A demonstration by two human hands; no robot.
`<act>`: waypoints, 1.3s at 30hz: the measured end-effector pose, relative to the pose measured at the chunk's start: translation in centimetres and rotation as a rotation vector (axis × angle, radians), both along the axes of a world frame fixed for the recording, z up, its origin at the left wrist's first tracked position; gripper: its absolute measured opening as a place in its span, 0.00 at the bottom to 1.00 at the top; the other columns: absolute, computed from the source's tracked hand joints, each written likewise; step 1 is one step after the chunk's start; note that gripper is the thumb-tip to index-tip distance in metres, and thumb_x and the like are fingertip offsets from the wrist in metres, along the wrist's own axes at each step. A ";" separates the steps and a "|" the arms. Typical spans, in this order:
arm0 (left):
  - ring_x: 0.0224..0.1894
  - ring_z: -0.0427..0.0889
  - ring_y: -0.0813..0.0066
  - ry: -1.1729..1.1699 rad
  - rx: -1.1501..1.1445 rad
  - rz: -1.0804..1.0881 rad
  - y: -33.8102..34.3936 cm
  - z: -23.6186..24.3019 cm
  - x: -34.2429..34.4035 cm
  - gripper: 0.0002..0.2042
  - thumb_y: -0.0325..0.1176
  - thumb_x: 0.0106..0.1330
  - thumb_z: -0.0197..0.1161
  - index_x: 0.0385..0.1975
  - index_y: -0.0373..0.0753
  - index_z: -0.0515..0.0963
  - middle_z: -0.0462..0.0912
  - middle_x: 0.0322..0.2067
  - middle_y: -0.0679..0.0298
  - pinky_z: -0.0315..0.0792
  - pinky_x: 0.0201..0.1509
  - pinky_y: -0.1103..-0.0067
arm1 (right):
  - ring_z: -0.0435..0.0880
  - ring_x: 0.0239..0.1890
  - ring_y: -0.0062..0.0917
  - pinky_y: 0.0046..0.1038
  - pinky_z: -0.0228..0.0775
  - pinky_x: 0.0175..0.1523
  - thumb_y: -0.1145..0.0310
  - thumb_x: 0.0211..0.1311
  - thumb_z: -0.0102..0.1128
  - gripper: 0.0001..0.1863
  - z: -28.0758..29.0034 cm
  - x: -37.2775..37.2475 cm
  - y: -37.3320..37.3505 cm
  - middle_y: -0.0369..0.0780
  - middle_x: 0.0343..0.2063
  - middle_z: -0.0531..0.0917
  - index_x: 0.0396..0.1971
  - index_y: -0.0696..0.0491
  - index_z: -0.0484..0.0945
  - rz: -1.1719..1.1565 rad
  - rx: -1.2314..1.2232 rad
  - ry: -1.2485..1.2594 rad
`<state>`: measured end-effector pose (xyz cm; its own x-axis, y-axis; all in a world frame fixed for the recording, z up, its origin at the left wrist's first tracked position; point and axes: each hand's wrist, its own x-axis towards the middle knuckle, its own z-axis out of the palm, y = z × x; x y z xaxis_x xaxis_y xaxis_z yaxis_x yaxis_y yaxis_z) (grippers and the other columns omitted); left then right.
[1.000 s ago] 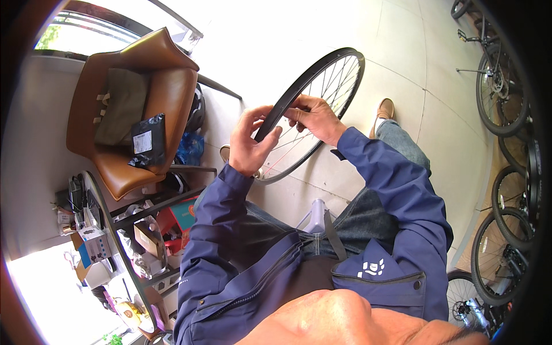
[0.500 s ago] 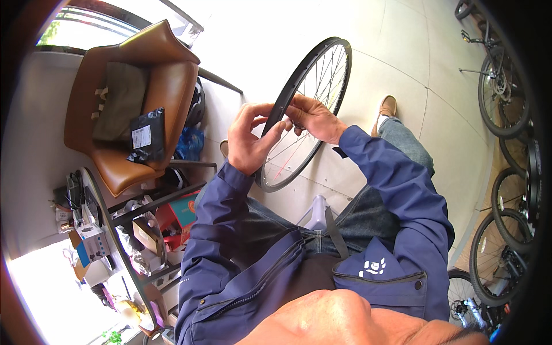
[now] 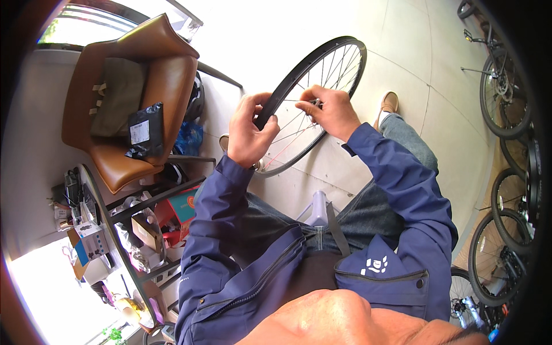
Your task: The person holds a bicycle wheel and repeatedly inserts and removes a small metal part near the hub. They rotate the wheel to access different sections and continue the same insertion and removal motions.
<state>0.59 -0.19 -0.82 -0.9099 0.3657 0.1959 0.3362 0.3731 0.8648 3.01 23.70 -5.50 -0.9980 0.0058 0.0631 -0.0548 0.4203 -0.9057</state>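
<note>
A bicycle wheel (image 3: 287,82) with a black rim and thin spokes stands tilted in front of me, with no tyre visible on it. My left hand (image 3: 250,129) is closed round the near left part of the rim, thumb on the inner side. On the spoke side my right hand (image 3: 332,112) is closed with thumb and forefinger together. A small metallic piece shows at its fingertips, too small to name, and I cannot tell whether it is held or is part of the wheel. One spoke looks reddish.
At left, a brown chair (image 3: 135,49) bears a dark bag (image 3: 118,95) and a black package (image 3: 146,131). Below it, a shelf holds boxes (image 3: 90,241). Several bicycles (image 3: 499,98) line the right side. A pale purple frame part (image 3: 318,211) lies between my knees.
My right hand has come off the rim and moved right, to the spokes. The wheel has tilted over to the right, while my left hand stays on the rim.
</note>
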 end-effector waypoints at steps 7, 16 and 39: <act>0.35 0.85 0.72 -0.046 -0.035 0.100 0.3 -0.9 0.1 0.15 0.27 0.63 0.76 0.48 0.30 0.84 0.84 0.36 0.58 0.81 0.42 0.74 | 0.95 0.37 0.38 0.36 0.85 0.49 0.44 0.68 0.78 0.32 -3.3 -2.0 4.1 0.45 0.32 0.93 0.54 0.60 0.86 0.038 0.416 -0.168; 0.34 0.87 0.59 0.125 -0.187 0.158 0.2 -0.9 0.1 0.12 0.30 0.64 0.77 0.42 0.33 0.84 0.86 0.35 0.54 0.81 0.42 0.69 | 0.94 0.36 0.41 0.43 0.85 0.44 0.48 0.85 0.56 0.22 -6.7 -1.9 1.7 0.45 0.30 0.92 0.42 0.50 0.89 0.136 0.470 -0.003; 0.58 0.83 0.36 0.366 -0.239 0.057 0.7 -1.6 -0.2 0.28 0.23 0.59 0.70 0.63 0.34 0.74 0.77 0.60 0.43 0.81 0.62 0.58 | 0.85 0.28 0.14 0.21 0.77 0.29 0.69 0.81 0.65 0.20 -0.2 0.4 -3.8 0.38 0.44 0.90 0.68 0.53 0.82 0.142 -0.558 -0.192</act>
